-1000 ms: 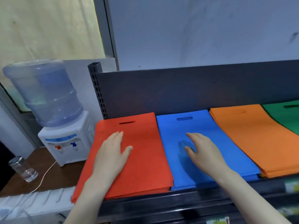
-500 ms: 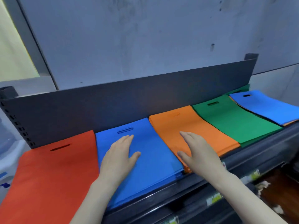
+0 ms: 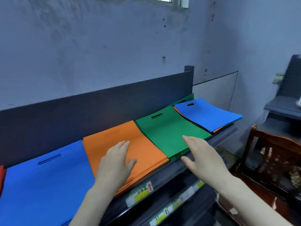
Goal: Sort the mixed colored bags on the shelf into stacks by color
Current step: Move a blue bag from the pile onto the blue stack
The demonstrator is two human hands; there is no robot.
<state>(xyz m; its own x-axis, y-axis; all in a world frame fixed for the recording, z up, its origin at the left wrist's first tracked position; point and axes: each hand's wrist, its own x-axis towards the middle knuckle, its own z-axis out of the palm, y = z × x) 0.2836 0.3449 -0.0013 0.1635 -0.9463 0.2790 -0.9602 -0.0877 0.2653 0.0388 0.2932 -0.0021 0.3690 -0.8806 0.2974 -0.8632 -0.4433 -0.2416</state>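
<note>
Flat bags lie in stacks along the dark shelf (image 3: 184, 168). A sliver of the red stack (image 3: 2, 175) shows at the far left, then a blue stack (image 3: 45, 185), an orange stack (image 3: 114, 137) and a green stack (image 3: 167, 129). At the far right a mixed pile (image 3: 210, 115) has a blue bag on top with orange and green edges showing beneath. My left hand (image 3: 114, 165) lies flat with straight fingers over the orange stack. My right hand (image 3: 202, 155) hovers open over the front corner of the green stack and the shelf edge.
The shelf's dark back panel (image 3: 97, 110) runs behind the stacks, against a grey wall. Price labels (image 3: 141, 193) sit on the shelf's front rails. A dark wooden chair (image 3: 273, 154) and another grey rack (image 3: 283, 108) stand to the right.
Both hands and the view have shifted right along the shelf: the left hand from the red to the blue to the orange stack, the right from blue to orange to green.
</note>
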